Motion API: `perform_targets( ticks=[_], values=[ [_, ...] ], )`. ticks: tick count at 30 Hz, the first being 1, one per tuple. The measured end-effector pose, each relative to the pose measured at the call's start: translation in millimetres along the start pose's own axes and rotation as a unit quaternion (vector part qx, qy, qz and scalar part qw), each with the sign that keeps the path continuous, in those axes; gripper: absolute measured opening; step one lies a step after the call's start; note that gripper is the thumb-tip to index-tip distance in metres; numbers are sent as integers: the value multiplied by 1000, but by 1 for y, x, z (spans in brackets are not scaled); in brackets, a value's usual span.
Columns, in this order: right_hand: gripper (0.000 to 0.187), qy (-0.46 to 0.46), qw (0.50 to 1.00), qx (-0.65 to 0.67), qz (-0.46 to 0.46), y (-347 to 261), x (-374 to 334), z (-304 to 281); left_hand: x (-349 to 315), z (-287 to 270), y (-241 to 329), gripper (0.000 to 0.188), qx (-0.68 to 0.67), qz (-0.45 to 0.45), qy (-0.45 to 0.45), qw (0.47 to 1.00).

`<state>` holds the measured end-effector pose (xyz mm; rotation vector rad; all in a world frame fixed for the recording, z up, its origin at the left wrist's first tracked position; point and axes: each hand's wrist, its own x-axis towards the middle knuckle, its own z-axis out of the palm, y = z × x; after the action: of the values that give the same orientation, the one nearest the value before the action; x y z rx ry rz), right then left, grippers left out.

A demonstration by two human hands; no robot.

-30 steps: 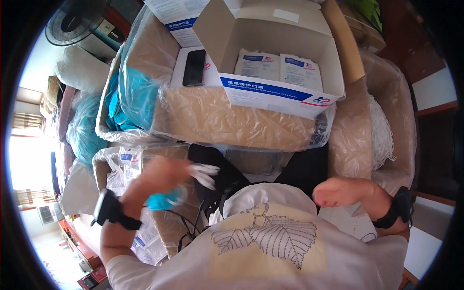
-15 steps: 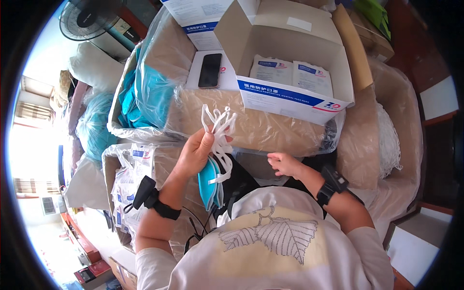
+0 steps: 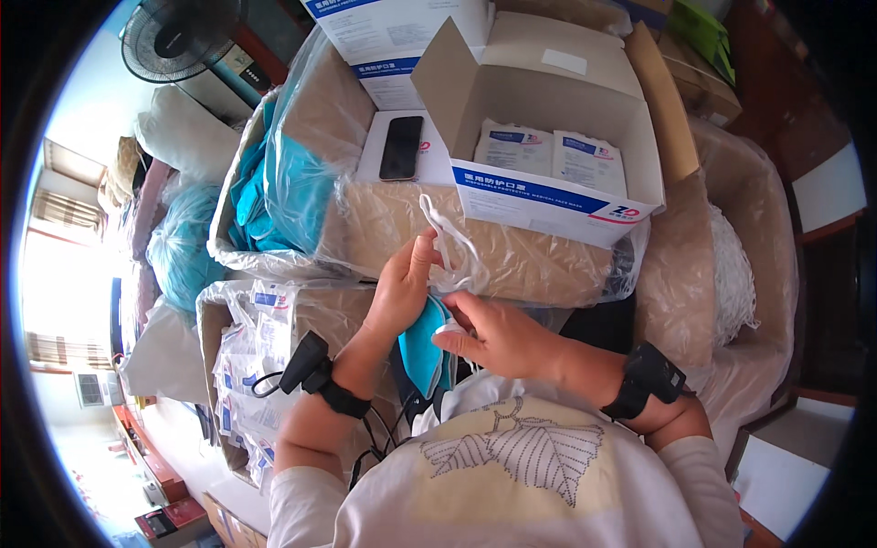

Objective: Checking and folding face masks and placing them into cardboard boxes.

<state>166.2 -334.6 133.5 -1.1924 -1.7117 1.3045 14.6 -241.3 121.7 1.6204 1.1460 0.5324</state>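
Note:
My left hand (image 3: pixel 400 285) grips a blue face mask (image 3: pixel 423 342) that hangs down below its palm, and its fingers pinch the mask's white ear loops (image 3: pixel 449 248), which stick up in front of me. My right hand (image 3: pixel 489 333) meets it from the right, fingertips pinching the mask's top edge and the loops. Both hands are close to my chest. Just beyond them lies a clear plastic bag of tan material (image 3: pixel 512 260). On it stands an open cardboard box (image 3: pixel 585 105) holding white flat packets (image 3: pixel 553 155).
A black phone (image 3: pixel 401 146) lies on a white box left of the open box. A plastic-lined carton of blue masks (image 3: pixel 274 196) is at the left, a carton of packed white pouches (image 3: pixel 251 352) at lower left, white loops in a bag (image 3: pixel 731 274) at right. A fan (image 3: pixel 169 36) stands at top left.
My right hand came in from the right side to the mask in the left hand. The left hand lifted the mask and loops from my lap toward the box.

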Motion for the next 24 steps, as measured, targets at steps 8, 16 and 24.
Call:
perform_targets(
  ticks=[8,16,24],
  values=[
    [31,-71,954,268,116,16,0,1,2,-1,0,38,145,117,63,981],
    [28,-74,995,60,28,20,-9,-14,-21,6,19,28,235,138,-162,948],
    [21,-26,983,-180,3,16,-32,-22,-17,4,-2,38,308,90,-108,941]
  ],
)
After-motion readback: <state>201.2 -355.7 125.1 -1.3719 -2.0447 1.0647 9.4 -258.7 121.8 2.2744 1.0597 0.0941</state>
